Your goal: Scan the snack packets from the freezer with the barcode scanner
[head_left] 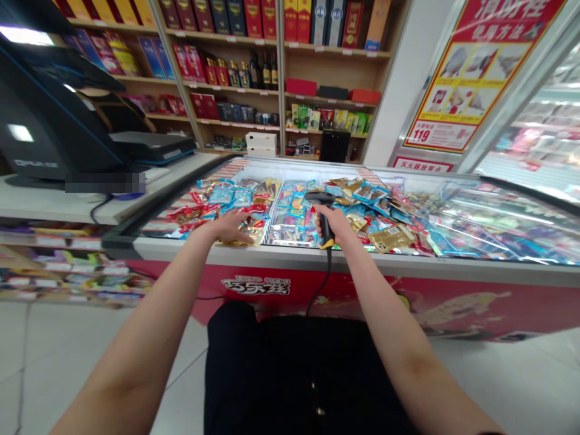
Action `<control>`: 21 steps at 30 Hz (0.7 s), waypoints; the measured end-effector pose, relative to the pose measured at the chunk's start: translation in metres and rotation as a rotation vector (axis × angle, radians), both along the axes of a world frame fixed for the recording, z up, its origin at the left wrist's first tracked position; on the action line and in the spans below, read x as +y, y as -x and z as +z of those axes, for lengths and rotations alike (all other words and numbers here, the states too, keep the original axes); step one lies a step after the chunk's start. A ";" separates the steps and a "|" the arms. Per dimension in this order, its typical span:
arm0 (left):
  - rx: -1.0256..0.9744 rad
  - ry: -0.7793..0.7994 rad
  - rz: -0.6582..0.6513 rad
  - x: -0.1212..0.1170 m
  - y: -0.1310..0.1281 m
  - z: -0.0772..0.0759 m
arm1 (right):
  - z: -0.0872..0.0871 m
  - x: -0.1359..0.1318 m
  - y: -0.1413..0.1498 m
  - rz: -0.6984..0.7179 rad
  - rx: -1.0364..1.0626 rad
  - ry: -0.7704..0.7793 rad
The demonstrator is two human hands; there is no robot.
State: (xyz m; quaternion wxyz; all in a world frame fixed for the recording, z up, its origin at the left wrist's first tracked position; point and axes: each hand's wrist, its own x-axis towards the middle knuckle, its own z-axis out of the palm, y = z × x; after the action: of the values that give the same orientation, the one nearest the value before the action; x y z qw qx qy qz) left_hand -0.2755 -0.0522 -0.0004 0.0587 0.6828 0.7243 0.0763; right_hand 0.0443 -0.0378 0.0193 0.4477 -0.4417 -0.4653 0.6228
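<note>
At the middle of the view, a person's right hand (336, 222) grips a black pistol-shaped plastic barcode scanner with a yellow-tipped handle (319, 197), just toward 3 o'clock, its head over the goods. Toward 9 o'clock, the left hand (228, 225) spreads open, fingers parted, above a shiny gold foil packet (257, 234); blur leaves it unclear whether they touch it.

Good handling here would likely mean lifting one packet clear of its neighbours, smoothing its foil to cut glare, and keeping fingertips off any printed code while the scanner's head is held steady and square to it. The thin black scanner cable (324, 281), hanging toward 6 o'clock, is best left slack and free of the edge.

Around the hands, a loose heap of blue, red and gold packets (222, 193) lies toward 10 o'clock and a larger mixed pile of glossy packets (369, 193) toward 2, both on a glass-topped chest freezer with a pale rim and red front (272, 258). Farther out, a bulky black checkout terminal (49, 115) stands toward 10 o'clock, light wooden shelving stocked with boxes and bottles (231, 87) rises toward 12, and a red-and-yellow wall poster (471, 78) hangs toward 2.
</note>
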 end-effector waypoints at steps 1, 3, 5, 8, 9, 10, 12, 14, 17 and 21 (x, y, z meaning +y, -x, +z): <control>0.005 0.021 0.001 0.003 0.002 -0.002 | 0.000 0.000 0.000 0.000 0.000 0.002; -0.010 0.058 -0.043 0.009 0.004 -0.007 | 0.000 0.001 0.001 -0.001 0.006 0.002; -0.045 0.006 -0.085 0.017 0.006 -0.013 | 0.000 0.002 0.002 0.001 0.008 -0.001; -0.081 -0.118 -0.109 0.028 0.005 -0.020 | -0.002 0.003 0.003 0.009 -0.002 0.000; -0.077 -0.157 -0.102 0.031 0.004 -0.022 | -0.002 0.003 0.004 0.011 -0.007 0.003; -0.066 -0.195 -0.090 0.034 0.001 -0.023 | -0.003 0.003 0.004 0.011 -0.012 0.003; -0.035 -0.257 -0.062 0.039 -0.005 -0.025 | -0.004 0.004 0.005 0.008 -0.026 0.001; -0.015 -0.299 -0.027 0.041 -0.011 -0.025 | -0.005 0.004 0.004 0.006 -0.034 -0.004; -0.006 -0.288 0.031 0.040 -0.016 -0.020 | -0.006 0.005 0.003 0.013 -0.034 -0.008; 0.031 -0.151 0.196 0.030 -0.010 -0.006 | -0.005 0.005 0.003 0.017 -0.030 -0.002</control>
State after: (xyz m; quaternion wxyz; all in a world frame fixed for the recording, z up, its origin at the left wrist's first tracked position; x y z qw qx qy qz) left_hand -0.2656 -0.0225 -0.0059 -0.0119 0.6124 0.7804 0.1255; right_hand 0.0414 -0.0328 0.0142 0.4357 -0.4467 -0.4764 0.6194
